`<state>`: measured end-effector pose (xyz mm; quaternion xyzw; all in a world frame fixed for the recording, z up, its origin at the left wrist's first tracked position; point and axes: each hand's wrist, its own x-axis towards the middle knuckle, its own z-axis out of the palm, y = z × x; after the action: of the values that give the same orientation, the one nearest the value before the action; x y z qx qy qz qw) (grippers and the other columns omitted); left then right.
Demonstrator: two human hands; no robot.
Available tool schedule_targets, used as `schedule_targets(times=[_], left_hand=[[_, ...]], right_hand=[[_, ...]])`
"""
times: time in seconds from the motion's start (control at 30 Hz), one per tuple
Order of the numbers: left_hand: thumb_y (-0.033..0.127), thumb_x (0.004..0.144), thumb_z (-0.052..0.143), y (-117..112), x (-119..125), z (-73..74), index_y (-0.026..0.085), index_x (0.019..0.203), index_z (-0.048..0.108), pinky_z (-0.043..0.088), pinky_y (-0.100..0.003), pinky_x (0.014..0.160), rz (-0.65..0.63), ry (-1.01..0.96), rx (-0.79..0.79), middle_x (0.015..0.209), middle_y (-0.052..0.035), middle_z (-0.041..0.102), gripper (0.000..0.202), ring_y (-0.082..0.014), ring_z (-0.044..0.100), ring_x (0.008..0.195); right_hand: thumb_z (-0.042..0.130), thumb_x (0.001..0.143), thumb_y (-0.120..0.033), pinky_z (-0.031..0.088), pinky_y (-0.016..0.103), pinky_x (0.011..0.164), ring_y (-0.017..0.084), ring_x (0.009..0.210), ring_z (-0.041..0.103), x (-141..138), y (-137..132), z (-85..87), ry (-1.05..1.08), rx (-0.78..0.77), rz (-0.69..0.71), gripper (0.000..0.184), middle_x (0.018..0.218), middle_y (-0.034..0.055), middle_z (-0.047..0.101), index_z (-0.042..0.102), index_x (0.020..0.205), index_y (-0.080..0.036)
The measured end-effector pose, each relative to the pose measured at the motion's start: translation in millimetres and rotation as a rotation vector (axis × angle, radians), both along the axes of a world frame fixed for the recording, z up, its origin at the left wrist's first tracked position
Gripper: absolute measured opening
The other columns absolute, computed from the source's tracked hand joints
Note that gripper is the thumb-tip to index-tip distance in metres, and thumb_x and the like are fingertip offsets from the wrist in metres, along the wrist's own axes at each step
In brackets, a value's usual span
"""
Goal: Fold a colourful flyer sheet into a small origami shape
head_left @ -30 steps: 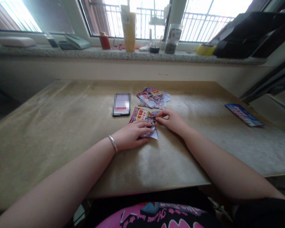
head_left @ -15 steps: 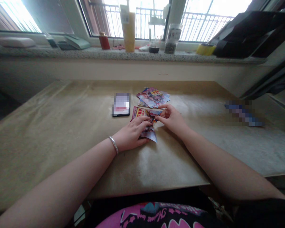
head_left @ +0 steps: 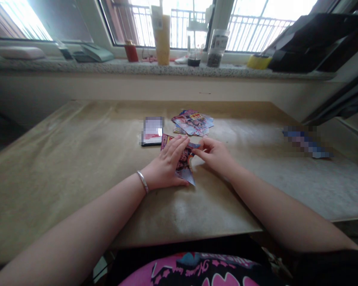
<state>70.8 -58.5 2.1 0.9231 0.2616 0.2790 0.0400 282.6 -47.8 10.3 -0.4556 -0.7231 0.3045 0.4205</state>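
A colourful printed paper sheet (head_left: 185, 174) lies on the table in front of me, its right part bent up off the surface. My left hand (head_left: 167, 165), with a silver bangle at the wrist, rests flat on the sheet, fingers stretched out together. My right hand (head_left: 214, 154) pinches the sheet's right edge between thumb and fingers. Part of the print is hidden under my left hand. Just beyond, several similar printed sheets (head_left: 193, 122) lie in a loose, fanned pile.
A dark-edged phone-like device (head_left: 152, 133), its face blurred, lies left of the pile. At the far right of the table (head_left: 107, 131) is a blurred blue-pink strip (head_left: 307, 143). Bottles, a red container (head_left: 131, 52) and yellow tape (head_left: 259, 61) stand on the windowsill (head_left: 107, 68).
My left hand has flattened, its fingers reaching farther up over the sheet. The sheet has turned slightly and shifted left and toward me; my right hand has come slightly nearer, still pinching its edge.
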Motion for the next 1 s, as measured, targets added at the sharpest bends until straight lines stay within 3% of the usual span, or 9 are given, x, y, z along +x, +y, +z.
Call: schedule_targets(times=[0.33,0.57,0.9,1.0], left_hand=[[0.059,0.056,0.081,-1.9,1.3,3.4,0.019,0.151,-0.002,0.026,-0.06,0.112,0.035,-0.01,0.034,0.15,-0.0232,0.026,0.132,-0.0402,0.027,0.139],[0.062,0.049,0.083,-4.2,3.6,6.6,0.019,0.15,-0.001,0.02,-0.062,0.112,0.1,0.063,0.019,0.146,-0.0222,0.034,0.138,-0.0398,0.035,0.134],[0.047,0.07,0.072,-7.7,4.5,14.8,0.019,0.15,0.005,0.031,-0.056,0.108,0.146,0.018,-0.008,0.134,-0.0162,0.05,0.108,-0.0335,0.048,0.123],[0.04,0.073,0.071,-8.4,4.5,17.0,0.02,0.15,0.008,0.029,-0.055,0.109,0.154,-0.013,0.003,0.132,-0.0144,0.053,0.102,-0.0309,0.049,0.123]], right_hand=[[0.054,0.085,-0.035,0.035,0.024,0.053,0.01,0.055,0.046,-1.2,-9.9,7.6,-0.082,0.11,-0.008,0.029,0.058,-0.0035,0.048,0.042,0.062,-0.02],[0.062,0.081,-0.033,0.043,0.024,0.053,0.013,0.055,0.06,-5.2,-13.5,9.7,-0.139,0.02,-0.071,0.023,0.06,-0.002,0.062,0.047,0.067,-0.021],[0.07,0.074,-0.03,0.046,0.025,0.056,0.013,0.057,0.061,-1.8,-10.6,8.4,-0.076,0.033,-0.117,0.018,0.065,-0.0014,0.066,0.057,0.069,-0.02],[0.07,0.074,-0.033,0.045,0.025,0.055,0.013,0.056,0.06,-0.7,-10.4,7.6,-0.069,0.051,-0.118,0.018,0.064,-0.0011,0.065,0.059,0.07,-0.019]])
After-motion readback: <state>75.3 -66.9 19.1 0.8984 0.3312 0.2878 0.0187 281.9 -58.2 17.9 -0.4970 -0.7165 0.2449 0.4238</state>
